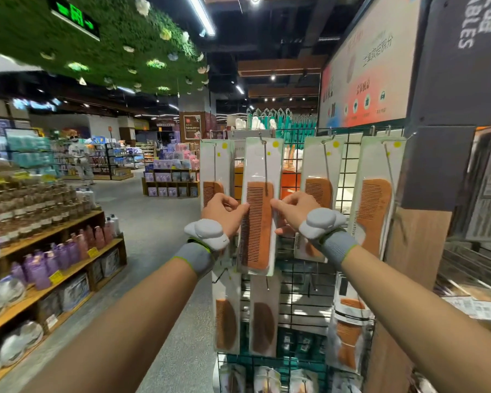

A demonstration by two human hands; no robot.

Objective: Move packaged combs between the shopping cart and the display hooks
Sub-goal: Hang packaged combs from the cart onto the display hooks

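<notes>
A person's two hands grip a packaged comb [257, 231] by its edges at a black wire display rack [304, 279] in a store aisle. The left hand [224, 209] pinches the long clear package's left edge, fingers curled; the right hand [292, 209] pinches the right edge opposite. The package hangs upright in the rack's top row, a metal display hook [265, 165] showing across its upper face. More packaged combs hang just beside it: one to the left [214, 168] and two to the right [321, 180] [376, 199], with a lower row [262, 321] beneath the arms. Each wrist carries a grey band with a pale device [209, 232]. At left, wooden shelves [68, 275] hold purple bottles [40, 268].
</notes>
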